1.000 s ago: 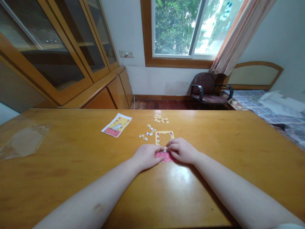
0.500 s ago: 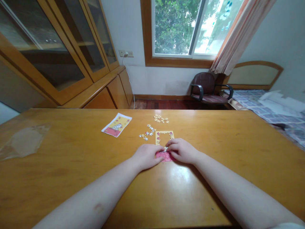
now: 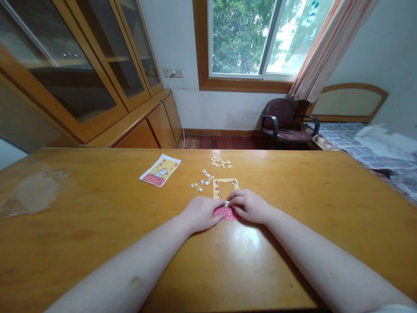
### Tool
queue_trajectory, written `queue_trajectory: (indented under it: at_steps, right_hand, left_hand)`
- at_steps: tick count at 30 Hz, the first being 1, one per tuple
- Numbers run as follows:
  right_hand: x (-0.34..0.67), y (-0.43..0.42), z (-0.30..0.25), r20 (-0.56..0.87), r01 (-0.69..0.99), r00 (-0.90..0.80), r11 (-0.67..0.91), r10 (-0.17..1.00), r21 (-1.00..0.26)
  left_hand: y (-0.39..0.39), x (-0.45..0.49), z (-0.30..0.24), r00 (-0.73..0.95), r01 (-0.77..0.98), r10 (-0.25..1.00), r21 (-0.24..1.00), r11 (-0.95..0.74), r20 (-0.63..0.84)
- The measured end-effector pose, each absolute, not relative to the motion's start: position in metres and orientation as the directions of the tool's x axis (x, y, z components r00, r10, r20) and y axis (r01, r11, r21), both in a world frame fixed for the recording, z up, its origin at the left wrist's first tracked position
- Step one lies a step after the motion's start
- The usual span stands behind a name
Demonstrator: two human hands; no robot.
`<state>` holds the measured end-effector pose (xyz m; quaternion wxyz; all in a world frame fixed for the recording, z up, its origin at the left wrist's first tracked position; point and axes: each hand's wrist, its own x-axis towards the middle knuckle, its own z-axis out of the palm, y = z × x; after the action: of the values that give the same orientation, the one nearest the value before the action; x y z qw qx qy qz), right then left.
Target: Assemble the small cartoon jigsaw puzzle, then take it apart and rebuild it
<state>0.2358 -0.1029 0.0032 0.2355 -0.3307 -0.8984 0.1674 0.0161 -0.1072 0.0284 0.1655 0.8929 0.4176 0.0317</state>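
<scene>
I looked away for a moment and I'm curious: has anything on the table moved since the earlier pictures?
Nothing has visibly changed. The left hand and the right hand stay on the red lower part of the puzzle. The loose pieces, the picture card and the plastic bag lie where they were.

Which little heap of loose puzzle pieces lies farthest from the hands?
The yellowish heap beyond the puzzle frame; the whitish pieces lie nearer, left of it.
</scene>
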Motion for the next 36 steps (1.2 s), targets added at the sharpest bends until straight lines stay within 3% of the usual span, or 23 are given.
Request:
queue_trajectory:
  at_steps: [6, 12, 17, 25, 36]
  right_hand:
    - [0.236, -0.102, 0.005, 0.360, 0.488, -0.667, 0.748, 0.652, -0.450]
    - [0.236, -0.101, 0.006, 0.364, 0.492, -0.662, 0.746, 0.656, -0.450]
    - [0.236, -0.100, 0.007, 0.360, 0.490, -0.668, 0.749, 0.651, -0.446]
    - [0.235, -0.100, 0.006, 0.357, 0.490, -0.666, 0.745, 0.655, -0.452]
    - [0.236, -0.100, 0.005, 0.357, 0.487, -0.662, 0.740, 0.659, -0.463]
  left_hand:
    - [-0.104, 0.015, 0.025, 0.639, 0.729, 0.768, 0.340, -0.595, -0.026]
    - [-0.087, 0.003, 0.024, 0.379, 0.877, 0.921, 0.284, -0.387, 0.088]
    - [-0.069, -0.009, 0.019, 0.325, 0.894, 0.917, 0.240, -0.378, 0.232]
    - [-0.059, -0.010, -0.002, 0.360, 0.907, 0.927, 0.196, -0.374, 0.102]
    - [-0.058, -0.011, 0.006, 0.269, 0.908, 0.945, 0.279, -0.314, 0.185]
